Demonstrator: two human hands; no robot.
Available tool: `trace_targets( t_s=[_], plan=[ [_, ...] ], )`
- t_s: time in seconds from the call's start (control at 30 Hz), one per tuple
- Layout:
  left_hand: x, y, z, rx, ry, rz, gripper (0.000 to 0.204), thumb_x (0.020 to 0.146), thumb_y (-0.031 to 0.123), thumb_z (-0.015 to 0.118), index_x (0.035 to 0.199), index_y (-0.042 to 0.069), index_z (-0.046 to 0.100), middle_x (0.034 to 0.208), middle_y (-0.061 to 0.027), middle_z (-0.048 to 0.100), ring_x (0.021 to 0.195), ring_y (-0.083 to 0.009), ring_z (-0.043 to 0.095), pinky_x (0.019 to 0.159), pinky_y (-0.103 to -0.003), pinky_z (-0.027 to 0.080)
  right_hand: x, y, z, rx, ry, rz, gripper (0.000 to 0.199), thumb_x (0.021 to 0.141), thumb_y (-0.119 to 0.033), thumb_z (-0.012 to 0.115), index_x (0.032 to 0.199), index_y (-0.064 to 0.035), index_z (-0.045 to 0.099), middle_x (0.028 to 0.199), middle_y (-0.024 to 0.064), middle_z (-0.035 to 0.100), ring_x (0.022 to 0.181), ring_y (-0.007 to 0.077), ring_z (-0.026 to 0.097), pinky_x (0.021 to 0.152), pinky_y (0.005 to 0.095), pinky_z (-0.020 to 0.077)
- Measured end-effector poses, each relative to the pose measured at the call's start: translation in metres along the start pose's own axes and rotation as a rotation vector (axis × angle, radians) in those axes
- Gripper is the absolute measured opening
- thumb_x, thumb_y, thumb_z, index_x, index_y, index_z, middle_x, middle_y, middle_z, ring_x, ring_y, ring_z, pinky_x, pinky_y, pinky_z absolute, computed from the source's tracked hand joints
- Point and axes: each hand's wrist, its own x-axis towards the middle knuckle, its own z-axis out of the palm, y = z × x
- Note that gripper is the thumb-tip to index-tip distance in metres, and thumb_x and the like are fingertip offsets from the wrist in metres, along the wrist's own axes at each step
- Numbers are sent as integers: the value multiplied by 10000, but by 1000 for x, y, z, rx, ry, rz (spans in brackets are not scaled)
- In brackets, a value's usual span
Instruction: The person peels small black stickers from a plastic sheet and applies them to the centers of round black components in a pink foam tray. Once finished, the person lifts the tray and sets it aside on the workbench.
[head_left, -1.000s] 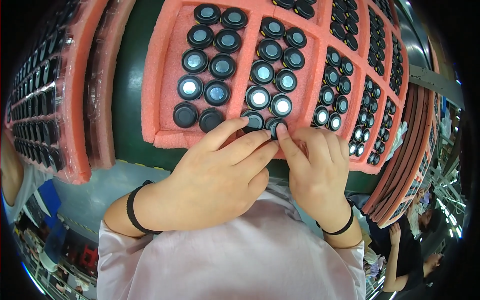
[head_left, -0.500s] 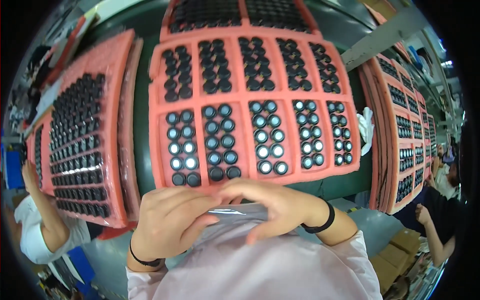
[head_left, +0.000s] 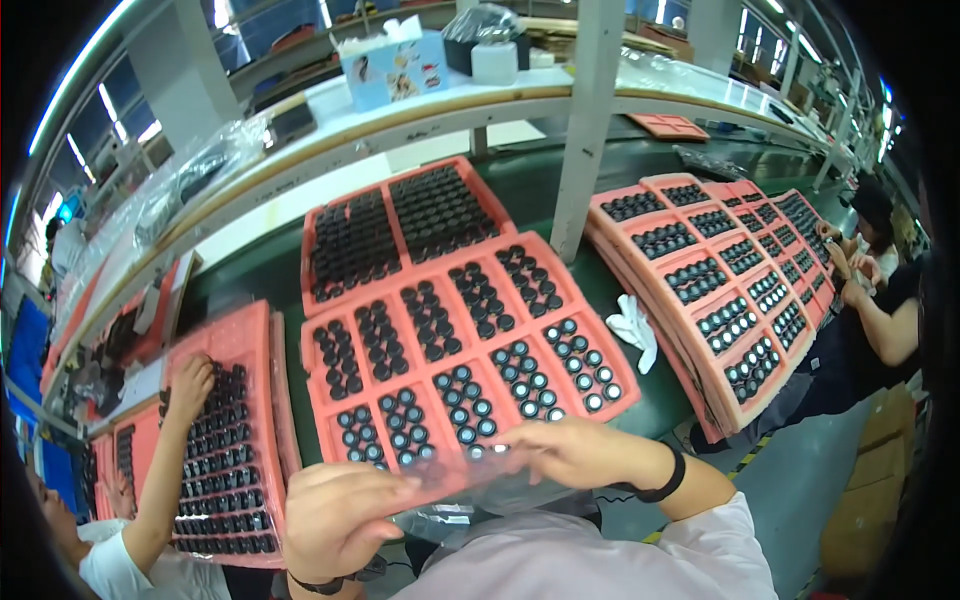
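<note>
In front of me lies a pink foam tray (head_left: pixel 318 408) divided into compartments. Its far row holds short black cylinders (head_left: pixel 432 320), and its near row similar ones with pale shiny discs on top (head_left: pixel 518 380). A sheet of clear plastic film (head_left: pixel 465 492) stretches between my hands at the tray's near edge, partly covering it. My left hand (head_left: pixel 345 515) pinches the film's left end, thumb under the fingers. My right hand (head_left: pixel 580 452) has its fingers closed on the right end. Whether the film is a bag, I cannot tell.
Another filled pink tray (head_left: pixel 305 235) lies beyond. Stacked trays (head_left: pixel 690 400) stand right, beside crumpled white cloth or tissue (head_left: pixel 632 330). A film-covered tray (head_left: pixel 262 400) is left, a co-worker's hand (head_left: pixel 190 385) over it. A metal post (head_left: pixel 590 130) rises behind; another co-worker sits right.
My view has lifted and turned, bringing the shelf and post into sight. My hands have moved farther apart, spreading the film wider. The left co-worker's hand now reaches over their tray.
</note>
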Motion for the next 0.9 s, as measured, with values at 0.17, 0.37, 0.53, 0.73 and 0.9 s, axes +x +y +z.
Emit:
trace_targets(
  t_s=[0.17,0.37,0.53,0.73,0.9],
  plan=[
    [28,1,9,-87,-185,186,473,931,488,716,996,21,752,1054,-157,765,958,-334,739,872,-426,558,-27,-17,-69,380,346,134,465,1038,-68,523,1500,-94,480,1061,117,740,764,194,743,617,302,564],
    [26,-8,21,-166,-222,111,435,919,447,742,1055,35,765,1228,-187,720,1106,-351,698,958,-443,524,-78,-19,-172,472,832,-53,489,1054,-174,551,1507,-22,451,1087,146,710,934,224,729,799,358,607],
    [33,-16,25,-149,-255,23,336,879,300,777,1071,24,753,1230,-177,718,1083,-352,694,931,-432,529,-140,4,-308,558,988,-208,530,1057,-308,577,1470,16,502,1322,207,605,1221,299,607,1000,438,553],
    [30,-33,28,-136,-199,-97,286,807,117,808,1065,13,743,1241,-175,708,1066,-354,682,909,-425,530,-98,-34,-413,214,1479,-168,622,1072,-469,508,1573,-108,427,1533,177,481,1334,300,538,1088,448,442],
    [32,-44,28,-77,-128,-210,291,816,152,751,1069,9,753,1217,-193,725,1085,-361,700,962,-439,527,-12,-48,-512,-555,1441,-83,678,1065,-582,444,1449,-39,574,1343,219,645,1316,314,559,1135,514,378]
  ],
)
